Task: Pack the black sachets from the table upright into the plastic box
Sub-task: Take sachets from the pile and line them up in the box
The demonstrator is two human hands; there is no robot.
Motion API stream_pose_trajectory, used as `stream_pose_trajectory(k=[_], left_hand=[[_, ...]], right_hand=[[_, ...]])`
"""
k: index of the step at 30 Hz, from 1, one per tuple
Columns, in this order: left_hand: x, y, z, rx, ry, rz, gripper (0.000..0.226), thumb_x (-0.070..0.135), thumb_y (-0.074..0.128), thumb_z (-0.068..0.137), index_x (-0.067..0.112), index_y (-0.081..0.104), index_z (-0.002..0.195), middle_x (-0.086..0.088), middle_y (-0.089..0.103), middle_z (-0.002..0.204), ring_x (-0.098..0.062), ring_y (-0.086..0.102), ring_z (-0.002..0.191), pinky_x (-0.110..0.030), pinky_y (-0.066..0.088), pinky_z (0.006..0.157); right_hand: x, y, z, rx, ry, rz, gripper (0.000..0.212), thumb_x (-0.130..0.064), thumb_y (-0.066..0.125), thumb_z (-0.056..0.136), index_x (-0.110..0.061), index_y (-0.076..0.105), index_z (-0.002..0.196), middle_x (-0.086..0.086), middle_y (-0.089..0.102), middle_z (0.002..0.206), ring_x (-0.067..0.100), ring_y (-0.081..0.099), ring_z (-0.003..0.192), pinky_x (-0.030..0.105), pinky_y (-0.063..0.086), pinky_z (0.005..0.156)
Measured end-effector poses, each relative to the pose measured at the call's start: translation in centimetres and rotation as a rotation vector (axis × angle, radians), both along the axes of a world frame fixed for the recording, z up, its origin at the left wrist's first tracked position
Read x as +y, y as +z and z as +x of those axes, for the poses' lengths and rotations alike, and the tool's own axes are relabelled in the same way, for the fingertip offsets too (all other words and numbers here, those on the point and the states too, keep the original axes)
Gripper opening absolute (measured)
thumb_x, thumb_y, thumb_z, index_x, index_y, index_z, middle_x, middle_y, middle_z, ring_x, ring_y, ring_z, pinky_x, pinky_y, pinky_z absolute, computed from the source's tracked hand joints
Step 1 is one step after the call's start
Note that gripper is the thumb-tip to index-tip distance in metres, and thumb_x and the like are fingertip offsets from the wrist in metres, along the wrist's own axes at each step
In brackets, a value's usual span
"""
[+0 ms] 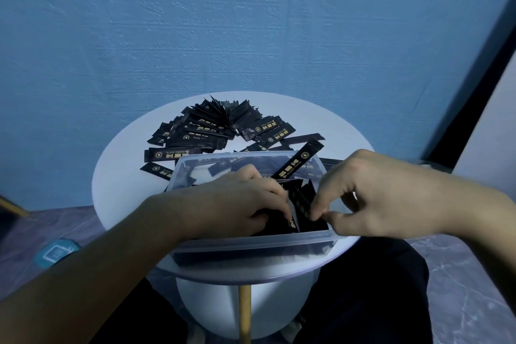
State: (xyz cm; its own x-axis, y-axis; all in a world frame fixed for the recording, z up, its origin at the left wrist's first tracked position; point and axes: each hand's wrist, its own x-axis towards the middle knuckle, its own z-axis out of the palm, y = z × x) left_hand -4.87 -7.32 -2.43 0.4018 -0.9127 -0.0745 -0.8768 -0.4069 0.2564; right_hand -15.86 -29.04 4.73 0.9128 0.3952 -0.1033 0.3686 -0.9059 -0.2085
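Observation:
A clear plastic box (251, 243) stands at the near edge of the round white table (111, 176). Black sachets with gold print stand packed inside it (303, 198). My left hand (240, 204) reaches into the box, its fingers curled against the packed sachets on their left side. My right hand (371, 195) pinches a sachet in the box between thumb and forefinger. One long sachet (298, 162) leans tilted out over the box's far right part. A heap of loose black sachets (212, 126) lies on the table behind the box.
A blue wall rises right behind the table. The table's wooden leg (245, 313) stands in front of my dark-clothed legs. A blue-and-white object (55, 253) lies on the grey floor to the left. A dark strip runs along the wall at right.

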Motion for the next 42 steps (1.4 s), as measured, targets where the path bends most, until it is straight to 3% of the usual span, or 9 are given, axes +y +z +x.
stream_pose_trajectory(k=[3, 5, 9, 15, 19, 22, 27, 36, 42], left_hand=[[0.1, 0.2, -0.1, -0.001, -0.010, 0.003, 0.042, 0.020, 0.052, 0.097, 0.048, 0.060, 0.128, 0.033, 0.047, 0.137, -0.009, 0.034, 0.116, -0.039, 0.037, 0.108], [0.0, 0.2, -0.1, 0.000, -0.002, 0.016, 0.043, 0.020, 0.052, 0.098, 0.048, 0.060, 0.129, 0.032, 0.046, 0.138, -0.009, 0.033, 0.117, -0.038, 0.035, 0.109], [0.1, 0.1, 0.0, 0.019, -0.001, -0.002, 0.043, 0.024, 0.050, 0.095, 0.049, 0.058, 0.129, 0.033, 0.047, 0.137, -0.010, 0.034, 0.116, -0.040, 0.036, 0.109], [0.0, 0.4, -0.2, 0.041, 0.022, 0.004, 0.045, 0.019, 0.053, 0.096, 0.045, 0.056, 0.133, 0.032, 0.048, 0.137, -0.008, 0.032, 0.117, -0.039, 0.035, 0.110], [-0.7, 1.7, -0.9, 0.006, 0.047, 0.115, 0.056, 0.017, 0.050, 0.094, 0.044, 0.047, 0.143, 0.027, 0.047, 0.138, -0.011, 0.031, 0.117, -0.041, 0.035, 0.109], [-1.8, 2.4, -1.2, -0.147, 0.009, 0.185, 0.051, 0.021, 0.048, 0.095, 0.043, 0.049, 0.141, 0.023, 0.047, 0.136, -0.015, 0.032, 0.113, -0.042, 0.035, 0.104], [-3.6, 2.7, -0.8, -0.232, -0.018, 0.191, 0.032, 0.037, 0.042, 0.106, 0.037, 0.056, 0.135, 0.014, 0.051, 0.131, -0.015, 0.034, 0.117, -0.038, 0.032, 0.101], [-5.0, 1.8, -0.3, -0.199, -0.001, 0.200, 0.027, 0.035, 0.049, 0.104, 0.022, 0.054, 0.128, 0.004, 0.040, 0.134, -0.020, 0.038, 0.119, -0.042, 0.039, 0.103], [-5.5, 1.7, -1.1, -0.176, 0.002, 0.246, 0.032, 0.025, 0.042, 0.102, 0.025, 0.054, 0.132, 0.005, 0.039, 0.134, -0.017, 0.036, 0.114, -0.043, 0.041, 0.104]], right_hand=[[0.3, 0.3, 0.5, 0.064, 0.011, 0.122, 0.030, -0.024, 0.061, 0.083, -0.042, 0.079, 0.099, -0.023, 0.072, 0.080, -0.005, 0.062, 0.067, 0.007, 0.041, 0.063], [0.4, 0.5, 1.0, 0.051, 0.007, 0.131, 0.032, -0.013, 0.063, 0.087, -0.036, 0.081, 0.099, -0.026, 0.074, 0.083, -0.013, 0.062, 0.073, 0.005, 0.042, 0.070], [0.5, -0.1, 2.0, 0.027, -0.019, -0.047, 0.035, -0.020, 0.056, 0.091, -0.047, 0.074, 0.104, -0.033, 0.072, 0.096, -0.008, 0.064, 0.096, 0.026, 0.051, 0.093], [1.4, 0.4, 1.7, -0.001, -0.024, -0.263, 0.041, -0.022, 0.051, 0.094, -0.055, 0.069, 0.111, -0.020, 0.069, 0.112, 0.011, 0.063, 0.105, 0.025, 0.048, 0.091], [1.8, 0.5, 1.7, 0.006, -0.015, -0.337, 0.044, -0.020, 0.050, 0.093, -0.055, 0.068, 0.113, -0.018, 0.068, 0.114, 0.014, 0.063, 0.105, 0.026, 0.049, 0.089], [1.8, 0.6, 1.9, 0.008, -0.019, -0.330, 0.041, -0.023, 0.054, 0.089, -0.054, 0.069, 0.111, -0.018, 0.070, 0.110, 0.013, 0.065, 0.101, 0.028, 0.051, 0.088], [0.9, -0.1, 2.3, -0.038, -0.039, -0.300, 0.027, -0.038, 0.058, 0.087, -0.050, 0.067, 0.110, -0.022, 0.070, 0.108, 0.008, 0.065, 0.101, 0.032, 0.053, 0.089], [0.2, -1.4, 2.3, 0.006, -0.048, -0.253, 0.029, -0.028, 0.053, 0.092, -0.046, 0.072, 0.105, -0.022, 0.057, 0.119, 0.006, 0.055, 0.112, 0.032, 0.048, 0.095], [0.1, -1.7, 2.4, -0.015, -0.053, -0.223, 0.025, -0.031, 0.056, 0.092, -0.046, 0.074, 0.101, -0.023, 0.062, 0.117, 0.008, 0.058, 0.112, 0.034, 0.049, 0.095]])
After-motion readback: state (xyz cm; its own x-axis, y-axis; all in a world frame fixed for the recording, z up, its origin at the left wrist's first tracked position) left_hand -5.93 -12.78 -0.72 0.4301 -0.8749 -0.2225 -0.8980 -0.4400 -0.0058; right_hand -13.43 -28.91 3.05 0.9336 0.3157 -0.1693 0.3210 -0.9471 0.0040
